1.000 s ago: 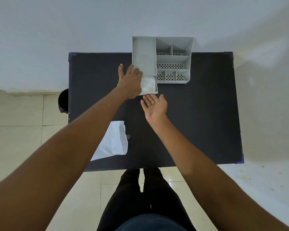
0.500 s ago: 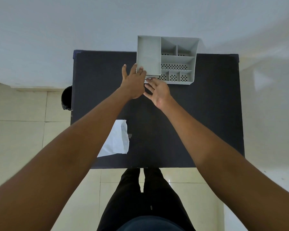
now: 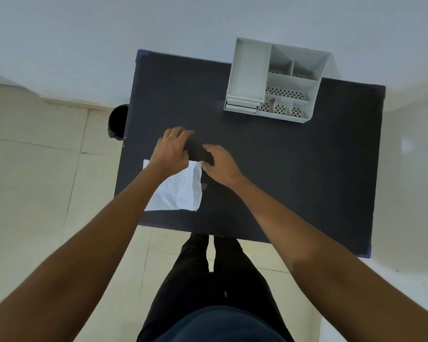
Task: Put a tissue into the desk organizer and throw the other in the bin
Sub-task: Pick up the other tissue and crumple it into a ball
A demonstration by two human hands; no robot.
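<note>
A white tissue (image 3: 179,191) lies flat near the front left edge of the dark table (image 3: 294,169). My left hand (image 3: 169,151) hovers over its far left corner, fingers curled and blurred, hiding part of it. My right hand (image 3: 221,164) is at the tissue's far right corner, fingers spread and touching its edge. The grey desk organizer (image 3: 276,80) stands at the table's back edge, its drawer pushed in. A black bin (image 3: 118,122) sits on the floor left of the table, partly hidden by the tabletop. No other tissue is visible.
White walls rise behind and to the right of the table. Beige floor tiles lie to the left. My legs stand at the table's front edge.
Both hands have pulled back from the organizer's drawer, which is now pushed in, and come down to the tissue at the front left. The view has shifted left.
</note>
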